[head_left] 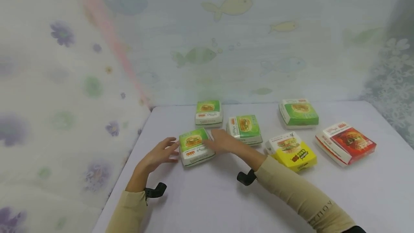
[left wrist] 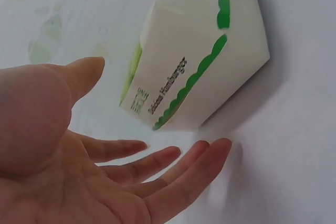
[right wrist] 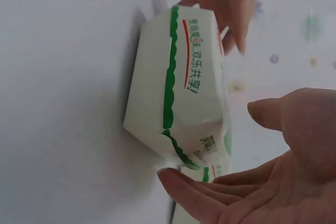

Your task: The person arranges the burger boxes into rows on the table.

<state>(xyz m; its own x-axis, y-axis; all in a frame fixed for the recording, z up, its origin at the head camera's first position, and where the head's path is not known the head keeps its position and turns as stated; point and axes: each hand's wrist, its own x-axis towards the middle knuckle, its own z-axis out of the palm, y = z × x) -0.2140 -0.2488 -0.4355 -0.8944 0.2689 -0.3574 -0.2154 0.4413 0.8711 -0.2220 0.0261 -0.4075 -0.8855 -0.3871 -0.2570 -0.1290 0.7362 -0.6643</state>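
A green-and-white hamburger box sits on the white table between my two hands in the head view. My left hand is at its left side, fingers spread and slightly bent. In the left wrist view its fingertips lie beside the box's lower corner, with a gap to the thumb. My right hand is at the right side of the same box. The right wrist view shows the right hand with extended fingers at the box's near corner, thumb apart from the box. Neither hand curls round it.
Two more green boxes stand behind, one at the back and one beyond the right hand. Farther right are another green box, a yellow box and a red box. Printed curtains border the table at the left and back.
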